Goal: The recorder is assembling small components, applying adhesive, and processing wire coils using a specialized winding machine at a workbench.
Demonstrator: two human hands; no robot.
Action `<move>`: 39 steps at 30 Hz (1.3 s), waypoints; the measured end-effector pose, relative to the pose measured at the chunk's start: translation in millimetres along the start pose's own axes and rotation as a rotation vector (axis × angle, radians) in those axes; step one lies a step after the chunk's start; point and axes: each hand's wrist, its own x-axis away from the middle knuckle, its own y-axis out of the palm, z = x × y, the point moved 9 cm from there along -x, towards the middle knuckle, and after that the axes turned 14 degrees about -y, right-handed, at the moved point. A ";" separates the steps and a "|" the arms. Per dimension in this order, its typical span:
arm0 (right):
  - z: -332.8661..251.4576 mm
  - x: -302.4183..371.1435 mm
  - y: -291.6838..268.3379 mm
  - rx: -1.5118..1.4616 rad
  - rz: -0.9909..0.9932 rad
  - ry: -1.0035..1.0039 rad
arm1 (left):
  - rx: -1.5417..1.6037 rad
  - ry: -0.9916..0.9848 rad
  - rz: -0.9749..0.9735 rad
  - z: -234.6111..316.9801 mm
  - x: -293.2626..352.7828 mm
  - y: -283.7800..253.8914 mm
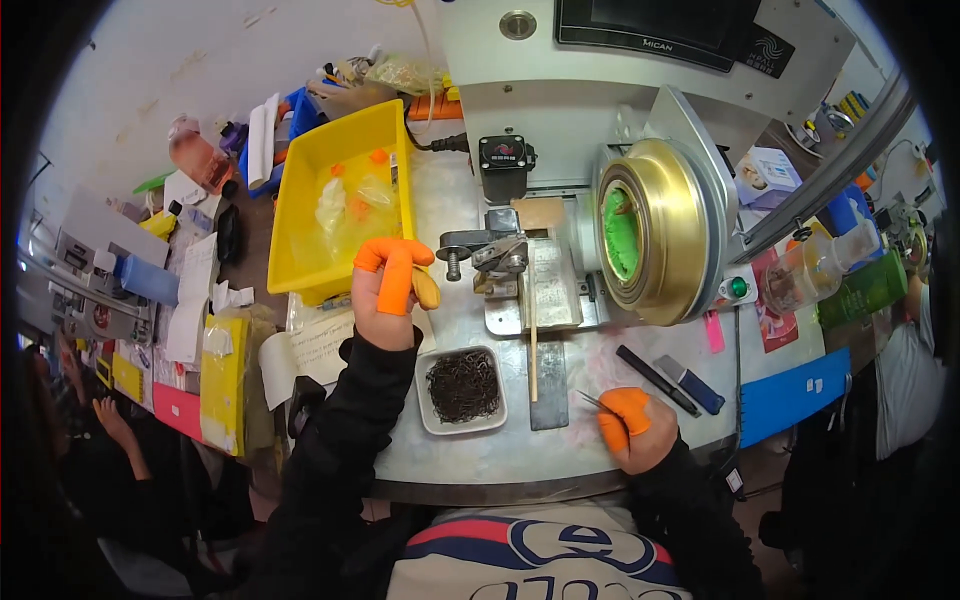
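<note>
My left hand (385,285), with orange finger covers, is raised just left of a small metal clamp (500,254) on the machine. Its fingers are bent inward beside a smooth tan tip (426,288), perhaps a covered thumb; anything between them is too small to make out. My right hand (640,430), also in orange covers, rests low over the worktop and is closed on thin metal tweezers (592,401) pointing up and left. Between the hands, a white square dish (425,422) holds many dark, thin curved pieces. A thin wooden stick (533,350) runs down from the clamp across a grey flat bar (549,400).
A grey machine with a gold wheel (665,235) lined in green stands behind. A yellow bin (285,245) with plastic bags sits at left, above a handwritten notebook (310,350). A black pen-like rod (655,378) and a dark blue block (700,390) lie near my right hand.
</note>
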 end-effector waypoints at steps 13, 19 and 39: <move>-0.8 1.1 -0.4 -0.002 0.000 0.025 | -1.326 0.529 0.415 157.8 34.8 -29.4; 4.8 3.0 -2.6 -0.001 0.010 0.031 | -1.158 0.636 0.060 139.5 36.5 67.2; 2.5 0.6 -4.7 -0.079 0.023 0.012 | -1.442 0.263 -0.157 68.1 29.2 110.3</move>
